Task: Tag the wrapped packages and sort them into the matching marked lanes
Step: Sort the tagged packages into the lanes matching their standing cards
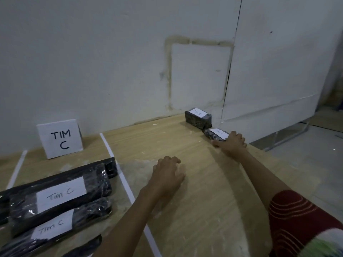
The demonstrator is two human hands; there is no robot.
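The right hand [231,141] curls over the near end of the small package [216,135] at two o'clock, by the table [204,191] edge — lift it clear and read its tag, illegible from here. The left hand [167,175] rests loose, holding nothing. A taller package [198,118] sits just behind it at one o'clock; the TIM C sign [59,138] stands at ten.

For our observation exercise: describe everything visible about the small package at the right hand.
The small package is a dark, flat bundle in glossy clear film, with a white tag on top, its writing too faint to read. It lies flat near the table's far right edge, just before a bigger tagged package. The right hand holds its near end.
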